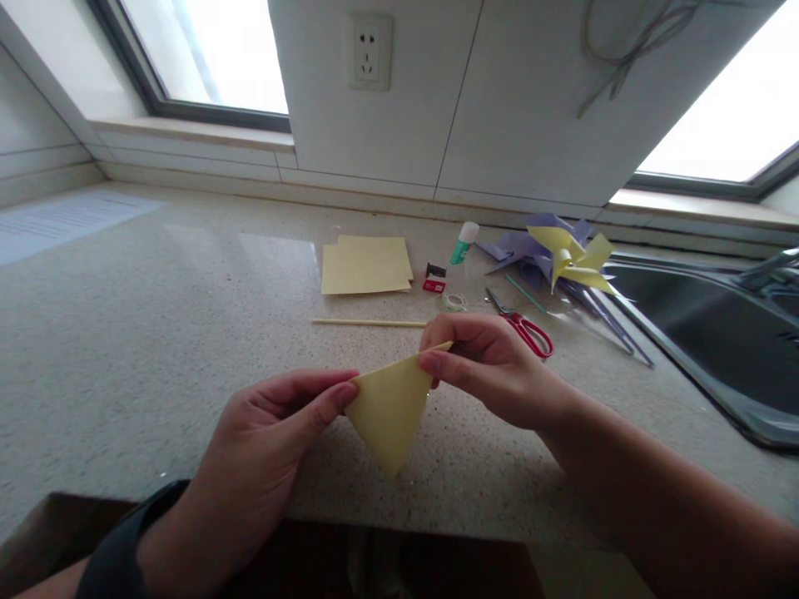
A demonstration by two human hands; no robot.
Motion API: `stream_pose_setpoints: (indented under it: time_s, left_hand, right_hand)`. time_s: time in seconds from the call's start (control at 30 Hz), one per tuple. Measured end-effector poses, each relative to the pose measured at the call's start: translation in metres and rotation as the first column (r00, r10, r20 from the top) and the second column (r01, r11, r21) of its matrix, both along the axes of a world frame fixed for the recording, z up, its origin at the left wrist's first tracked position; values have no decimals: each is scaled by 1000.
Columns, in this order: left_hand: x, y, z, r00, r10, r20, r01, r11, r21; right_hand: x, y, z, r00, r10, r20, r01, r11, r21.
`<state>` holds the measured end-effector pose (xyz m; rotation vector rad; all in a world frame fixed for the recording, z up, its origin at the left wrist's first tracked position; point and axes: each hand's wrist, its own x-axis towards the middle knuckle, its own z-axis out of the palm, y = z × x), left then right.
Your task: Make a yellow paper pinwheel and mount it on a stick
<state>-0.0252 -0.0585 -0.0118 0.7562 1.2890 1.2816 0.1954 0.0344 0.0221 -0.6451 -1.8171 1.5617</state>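
Note:
A yellow sheet of paper (392, 408), folded into a triangle, hangs point down above the front of the counter. My left hand (268, 433) pinches its left corner between thumb and fingers. On the right, my right hand (487, 362) grips the upper edge near the other corner, the paper's tip poking out past the thumb. Behind the hands lies a thin wooden stick (368, 323), its right end hidden by my right hand. Red-handled scissors (530, 333) rest just beyond that hand, partly covered by it.
Yellow paper sheets (368, 266) are stacked at the back. Beside them are a red-and-black pencil sharpener (434, 278), a glue stick (464, 243) and a tape roll (455, 302). Purple and yellow pinwheels (571, 254) lie near the sink (705, 333). A printed sheet (68, 218) is far left.

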Motion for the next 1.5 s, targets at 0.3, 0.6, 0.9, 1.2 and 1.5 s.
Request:
stream_pose_setpoints:
  time_s: [0.3,0.6,0.9,1.2,1.5]
  left_hand:
    - [-1,1,-5,998,-6,-59,6,1000,-1]
    - [-1,-2,-3,999,-7,-46,8,1000,3]
    - [0,-1,1,1000,7,9,-6,998,-65]
    - [2,-3,5,995,36,89,-36,999,-3]
    - [2,-1,5,1000,22,12,-22,1000,19]
  right_hand:
    - [-1,1,2,1000,-6,-2,6,1000,4]
    - [0,2,2,1000,12,-13,-12,1000,25]
    - [0,3,1,1000,3,-31,-2,1000,30]
    - [1,-4,3,997,-73,-39,79,978,191]
    - [1,-3,0,994,-95,-47,104,961,257]
